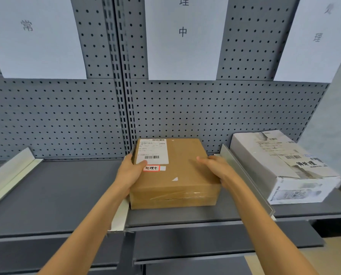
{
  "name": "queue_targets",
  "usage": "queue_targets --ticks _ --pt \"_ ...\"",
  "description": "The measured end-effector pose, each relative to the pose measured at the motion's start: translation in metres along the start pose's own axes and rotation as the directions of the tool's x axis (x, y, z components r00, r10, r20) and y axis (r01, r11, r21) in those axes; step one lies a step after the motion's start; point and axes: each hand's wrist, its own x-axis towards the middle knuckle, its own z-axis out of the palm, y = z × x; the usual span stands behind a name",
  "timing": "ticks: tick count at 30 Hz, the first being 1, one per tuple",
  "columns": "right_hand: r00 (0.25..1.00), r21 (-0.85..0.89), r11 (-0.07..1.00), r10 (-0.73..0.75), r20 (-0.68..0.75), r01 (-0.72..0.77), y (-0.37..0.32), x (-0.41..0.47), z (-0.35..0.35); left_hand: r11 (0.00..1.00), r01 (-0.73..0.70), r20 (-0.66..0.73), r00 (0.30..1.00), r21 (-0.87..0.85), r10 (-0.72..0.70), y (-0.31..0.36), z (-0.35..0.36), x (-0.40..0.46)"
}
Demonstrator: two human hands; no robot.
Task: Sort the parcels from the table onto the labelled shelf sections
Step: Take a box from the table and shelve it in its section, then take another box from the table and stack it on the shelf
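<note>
We have the flat brown cardboard parcel (174,173) lying between our hands, left hand (131,171) and right hand (217,167) clamped on its opposite sides, on the grey metal shelf (56,195) beneath the middle white paper label (183,36), equally near both.

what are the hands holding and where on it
Both hold the brown parcel on the middle shelf section: the left hand grips its left edge, thumb on top; the right hand lies along its right edge.
</note>
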Motion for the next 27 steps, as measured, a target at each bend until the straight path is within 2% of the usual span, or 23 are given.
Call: queue_targets --ticks 3,7,10,14,18,22,24,27 --pt "0.989 -0.131 0.984 -0.13 -0.067 0.121 -0.017 -0.017 0.004 0.986 -0.123 -0.035 0.991 0.116 0.128 0.013 -0.01 -0.002" --pt "0.931 -0.356 0.886 -0.352 -0.098 0.298 -0.04 -0.04 0.019 0.902 -0.272 -0.052 0.951 0.336 0.306 0.027 -0.034 -0.012" --pt "0.86 -0.535 0.741 -0.508 -0.053 0.405 -0.057 -0.06 0.04 0.792 -0.35 -0.045 0.903 0.501 0.427 0.026 -0.062 -0.027" --pt "0.751 -0.722 0.47 -0.652 0.105 0.509 -0.075 -0.093 0.083 0.609 -0.366 -0.043 0.834 0.703 0.55 0.013 -0.113 -0.052" --pt "0.657 -0.792 0.216 -0.699 0.283 0.572 -0.087 -0.132 0.143 0.497 -0.306 0.021 0.866 0.812 0.499 -0.017 -0.18 -0.08" --pt "0.568 -0.787 -0.031 -0.675 0.471 0.616 -0.091 -0.171 0.218 0.346 -0.158 -0.025 0.881 0.925 0.472 -0.055 -0.256 -0.119" --pt "0.518 -0.757 -0.113 -0.664 0.539 0.644 -0.089 -0.193 0.257 0.292 -0.063 -0.09 0.872 0.954 0.481 -0.077 -0.298 -0.145" --pt "0.446 -0.698 -0.179 -0.654 0.611 0.693 -0.087 -0.23 0.317 0.262 0.072 -0.192 0.862 0.962 0.469 -0.109 -0.362 -0.189"
